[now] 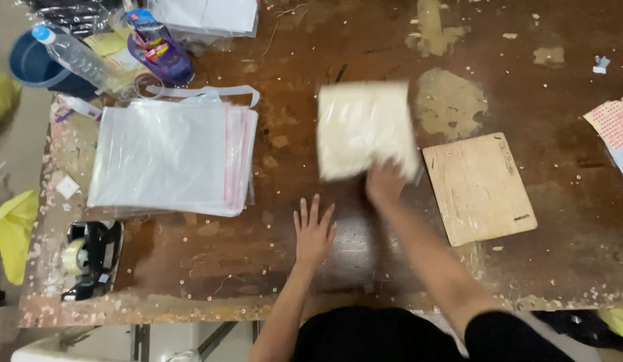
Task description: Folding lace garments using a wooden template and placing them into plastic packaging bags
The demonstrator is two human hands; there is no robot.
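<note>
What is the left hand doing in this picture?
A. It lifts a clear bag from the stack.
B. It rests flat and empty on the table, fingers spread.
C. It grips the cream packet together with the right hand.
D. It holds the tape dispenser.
B: the left hand lies open on the table, holding nothing, while the right hand alone grips the blurred cream packet.

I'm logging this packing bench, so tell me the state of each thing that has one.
Cream flat packet: blurred, gripped by right hand.
Left hand: flat on the worn brown wooden table, fingers spread.
Stack of clear plastic bags: lying flat.
Clear plastic water bottle: on its side, capped.
Black tape dispenser: loaded.
</note>
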